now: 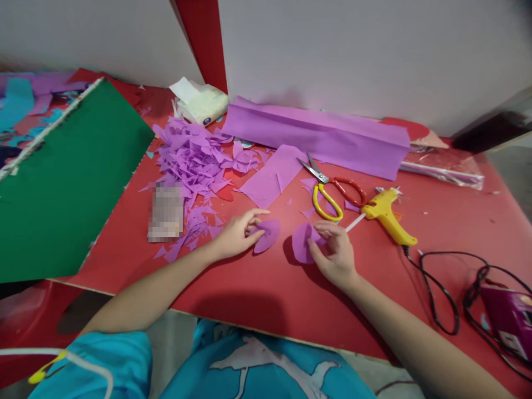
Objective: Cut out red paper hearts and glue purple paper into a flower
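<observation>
My left hand (243, 234) is closed on a purple paper petal (269, 235), pinched between thumb and fingers just above the red table. A second, rounder purple paper petal (301, 244) is pinched in my right hand (334, 249); the two pieces are apart. Beyond my right hand lie scissors (332, 191) with one yellow and one red handle, their blades partly spread. To the right of them is a yellow glue gun (388, 213) with a white glue stick (355, 223) at its back end. A flat purple paper piece (272, 177) rests ahead of my hands.
A heap of purple paper cuttings (187, 158) covers the left middle of the red table (257, 285). Behind are a tissue pack (203, 105) and a long folded purple sheet (316, 136). A green board (75, 194) stands left; a black cord (453, 255) curls right beside a purple box (509, 316).
</observation>
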`<action>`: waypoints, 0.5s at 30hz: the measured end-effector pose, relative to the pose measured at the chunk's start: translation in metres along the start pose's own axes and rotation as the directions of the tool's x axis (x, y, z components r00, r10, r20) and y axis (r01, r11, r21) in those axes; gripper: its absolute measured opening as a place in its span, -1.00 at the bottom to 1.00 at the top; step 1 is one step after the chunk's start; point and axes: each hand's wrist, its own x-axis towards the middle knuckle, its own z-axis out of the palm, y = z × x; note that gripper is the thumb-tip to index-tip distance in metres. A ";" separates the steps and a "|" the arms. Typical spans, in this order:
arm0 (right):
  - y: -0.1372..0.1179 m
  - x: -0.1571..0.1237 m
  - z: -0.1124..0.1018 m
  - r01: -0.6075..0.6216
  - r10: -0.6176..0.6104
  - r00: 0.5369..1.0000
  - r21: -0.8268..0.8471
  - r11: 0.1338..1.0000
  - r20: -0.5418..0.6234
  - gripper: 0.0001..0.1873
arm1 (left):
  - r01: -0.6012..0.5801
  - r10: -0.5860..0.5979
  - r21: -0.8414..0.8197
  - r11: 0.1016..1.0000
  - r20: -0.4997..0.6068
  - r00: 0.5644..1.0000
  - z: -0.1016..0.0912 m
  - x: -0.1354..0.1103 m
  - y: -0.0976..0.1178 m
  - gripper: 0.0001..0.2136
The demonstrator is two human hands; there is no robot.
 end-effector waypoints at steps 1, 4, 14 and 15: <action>0.002 0.001 0.001 -0.022 0.023 1.000 -0.054 0.998 0.011 -0.70 | 0.040 -0.040 0.000 0.999 0.006 0.999 0.001 0.001 -0.001 -0.64; 0.006 0.004 0.003 -0.032 0.045 0.996 -0.165 0.986 0.077 -0.62 | 0.069 -0.071 0.108 0.992 0.015 0.997 0.002 0.001 -0.003 -0.64; -0.003 0.005 0.000 0.175 -0.164 0.985 -0.378 0.909 0.060 -0.56 | -0.077 0.251 0.503 0.861 -0.288 0.924 0.001 -0.002 -0.004 -0.73; -0.004 0.005 -0.001 0.202 -0.181 0.979 -0.386 0.900 0.090 -0.57 | -0.136 0.323 0.522 0.842 -0.285 0.903 0.001 -0.002 -0.003 -0.72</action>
